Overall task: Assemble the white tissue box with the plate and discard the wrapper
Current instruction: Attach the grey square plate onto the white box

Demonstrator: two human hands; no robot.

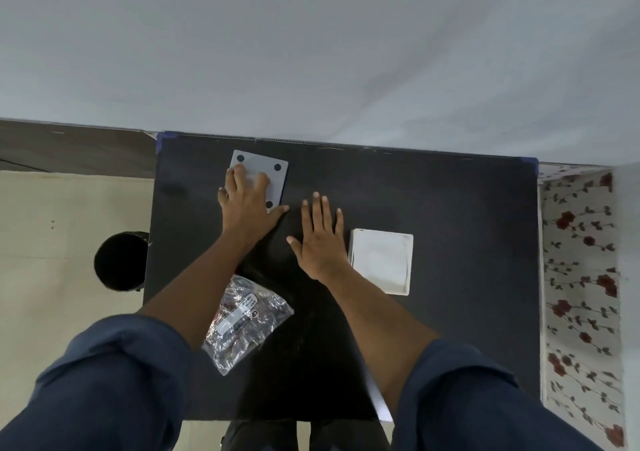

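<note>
A grey plate (273, 179) with black round pads at its corners lies at the far left of the black table (450, 201). My left hand (247, 205) rests on the plate's near half, fingers spread over it. The white tissue box (382, 260) sits right of centre. My right hand (320, 239) lies flat and open on the table just left of the box, holding nothing. A crumpled clear plastic wrapper (244, 319) with a printed label lies near the front left, partly under my left forearm.
A round black bin (119, 260) stands on the floor left of the table. A wall runs along the table's far edge. A floral-patterned surface (581, 277) borders the right side. Blue tape marks the far corners.
</note>
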